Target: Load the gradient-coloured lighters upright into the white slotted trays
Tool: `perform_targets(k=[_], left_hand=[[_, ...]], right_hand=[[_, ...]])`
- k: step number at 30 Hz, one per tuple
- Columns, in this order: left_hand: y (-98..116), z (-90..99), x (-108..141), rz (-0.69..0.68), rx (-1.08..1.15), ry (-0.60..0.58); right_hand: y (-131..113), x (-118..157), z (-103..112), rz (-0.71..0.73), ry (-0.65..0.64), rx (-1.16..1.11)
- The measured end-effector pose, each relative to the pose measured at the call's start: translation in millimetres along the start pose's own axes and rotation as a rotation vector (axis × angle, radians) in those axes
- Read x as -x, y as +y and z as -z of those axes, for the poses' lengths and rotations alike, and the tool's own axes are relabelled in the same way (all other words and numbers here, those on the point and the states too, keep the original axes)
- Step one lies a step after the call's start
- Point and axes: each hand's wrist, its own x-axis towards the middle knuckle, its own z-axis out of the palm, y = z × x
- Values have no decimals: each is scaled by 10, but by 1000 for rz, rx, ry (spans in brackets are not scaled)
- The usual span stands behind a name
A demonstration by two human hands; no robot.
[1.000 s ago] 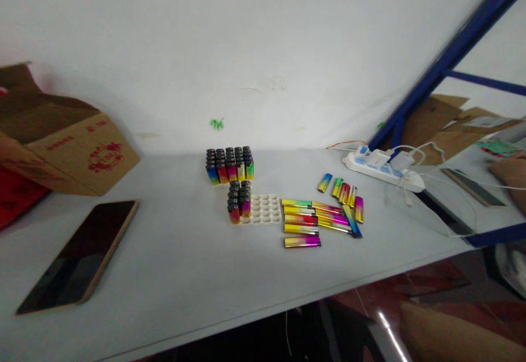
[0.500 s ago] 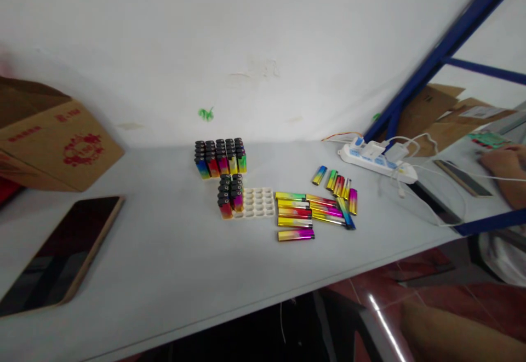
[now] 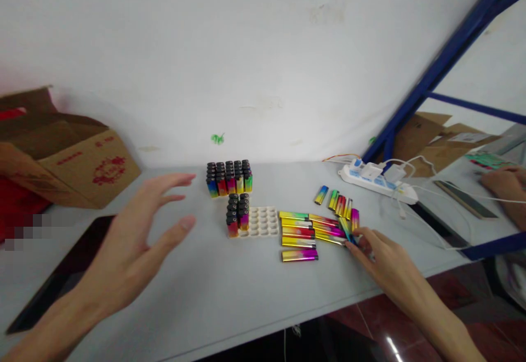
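Observation:
My left hand (image 3: 143, 236) is held over the left part of the table, fingers stretched and apart, holding nothing. At the right, my right hand (image 3: 380, 252) has its thumb and fingertips closed on the near end of a blue and yellow lighter (image 3: 345, 227), partly hidden by the fingers. Several shiny lighters (image 3: 298, 233) lie flat beside it in rough rows. A white tray (image 3: 263, 222) with round-edged slots has black-topped lighters (image 3: 238, 214) standing upright in its left columns. Behind it stands a full block of upright lighters (image 3: 229, 178).
A smartphone (image 3: 49, 280) lies at the left, partly behind my left arm. An open cardboard box (image 3: 94, 167) stands behind it. On the right are a white power strip (image 3: 378, 181) with cables and a blue metal frame (image 3: 411, 110). Beyond it shows another person's hand (image 3: 503, 184).
Both my hands have come into view, the left over the table and the right onto the blue and yellow lighter. The camera view has tilted slightly, shifting the scene lower.

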Motion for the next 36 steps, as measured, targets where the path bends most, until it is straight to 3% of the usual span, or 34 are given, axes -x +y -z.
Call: perform_targets(k=[3,6,11,16,20,23,27,30,33,36], left_hand=[[-120,-282,-223,-40,110,-153],[-219,-465,-385,-29,205,-178],[-251,-562,-543,-112,236,-171],[-301,-686,-459,-212,219,-193],[-409,-808,-339,-190,158,-330],[-465,-852,-316,-180,138,-376],[-495,-865,-336,-142,145,-375],[-515,-873,-338,-114,129,-355],[-570,-900,-325,-100,134,-317],[-658,-948,-311,-80,135,-294]], right_hand=[[81,27,-104,3,3,14],[153,-32,-113,3,19,-15],[359,-144,14,-51,30,-112],[385,-310,197,-166,168,-342],[81,-632,176,-235,290,-868],[-306,-937,108,-187,250,-1157],[-895,-1323,22,-37,-14,-1433],[-1253,-1543,-109,61,-205,-1491],[-1453,-1642,-331,90,-321,-1488],[-1506,-1595,-562,55,-397,-1463]])
